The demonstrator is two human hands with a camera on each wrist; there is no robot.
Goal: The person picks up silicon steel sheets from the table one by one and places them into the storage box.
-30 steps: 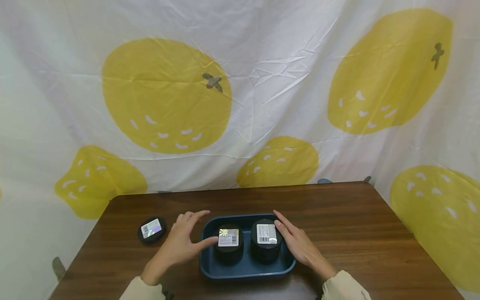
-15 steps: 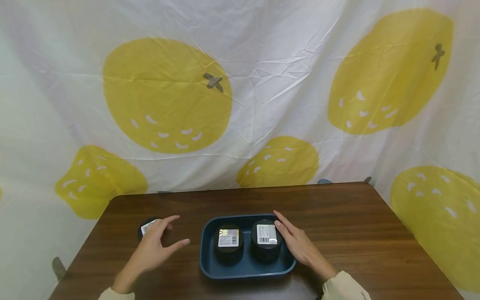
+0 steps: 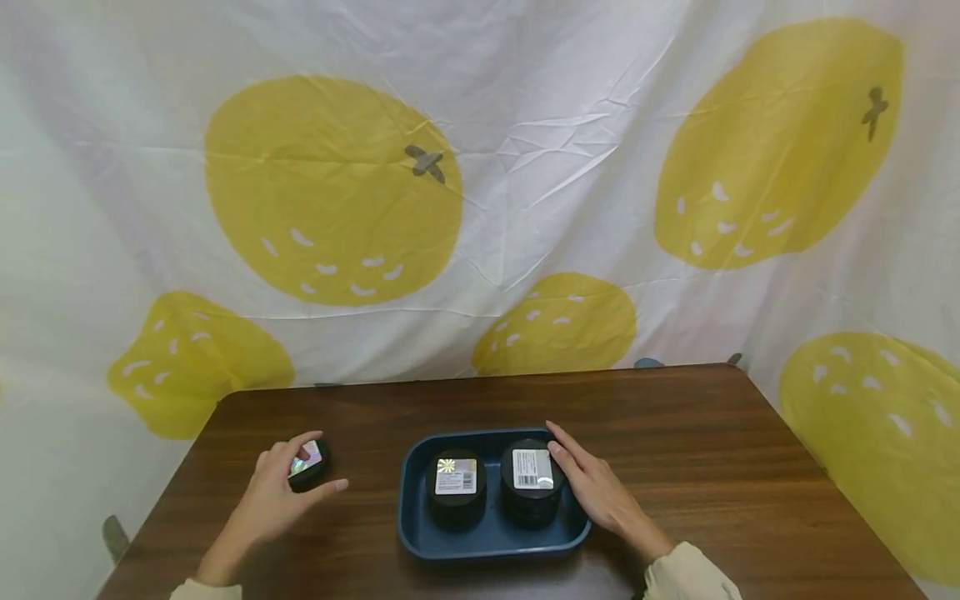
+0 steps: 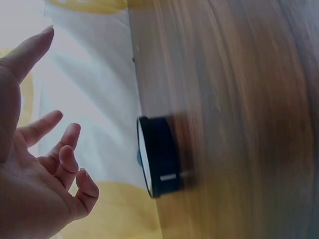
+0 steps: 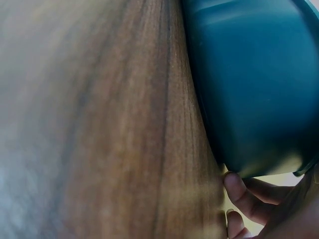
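My left hand (image 3: pixel 273 492), fingers spread and loosely bent, hovers by a short round black jar (image 3: pixel 313 473) with a shiny label, left of the tray. In the left wrist view the jar (image 4: pixel 163 157) stands on the table, apart from the fingers (image 4: pixel 67 159). My right hand (image 3: pixel 596 487) grips the right side of a blue tray (image 3: pixel 491 546), its fingertips against the outer wall in the right wrist view. Inside the tray are two labelled black jars, a left one (image 3: pixel 457 504) and a taller-looking right one (image 3: pixel 531 500).
The dark wooden table (image 3: pixel 720 467) extends around the tray, its far edge close to a hanging white cloth (image 3: pixel 555 167) with yellow fruit prints.
My left hand has moved left from the tray's left jar to the jar on the table. The right hand and the tray have kept their places.
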